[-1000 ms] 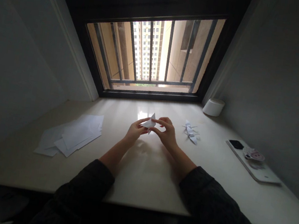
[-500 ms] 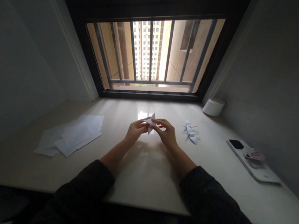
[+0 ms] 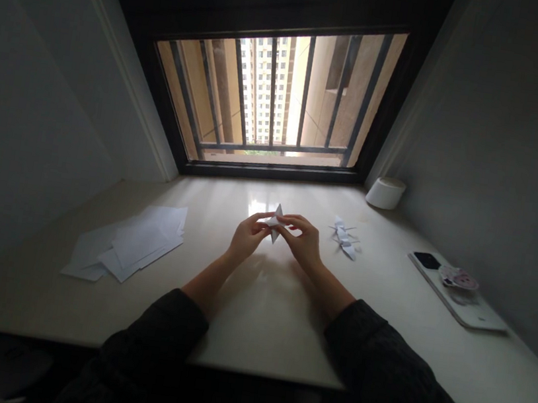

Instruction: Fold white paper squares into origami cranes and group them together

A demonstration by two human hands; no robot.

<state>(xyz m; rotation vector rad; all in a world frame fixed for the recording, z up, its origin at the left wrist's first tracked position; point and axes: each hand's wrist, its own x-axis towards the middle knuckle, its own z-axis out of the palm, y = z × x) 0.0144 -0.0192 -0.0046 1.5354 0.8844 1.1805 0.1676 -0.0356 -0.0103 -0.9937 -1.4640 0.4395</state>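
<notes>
Slimmer than in the earlier frame, the folded white paper point(image 3: 275, 222) sits in a narrow pinch between my left hand point(image 3: 247, 239) and right hand point(image 3: 304, 242), above the desktop point(image 3: 262, 321). A finished paper crane point(image 3: 344, 237) lies beyond the right hand.

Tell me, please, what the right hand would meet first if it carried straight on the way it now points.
The right hand points left, so the folded paper comes first; its fingertips seem to be on it already, though depth is hard to judge. Just beyond lies the left hand.
</notes>
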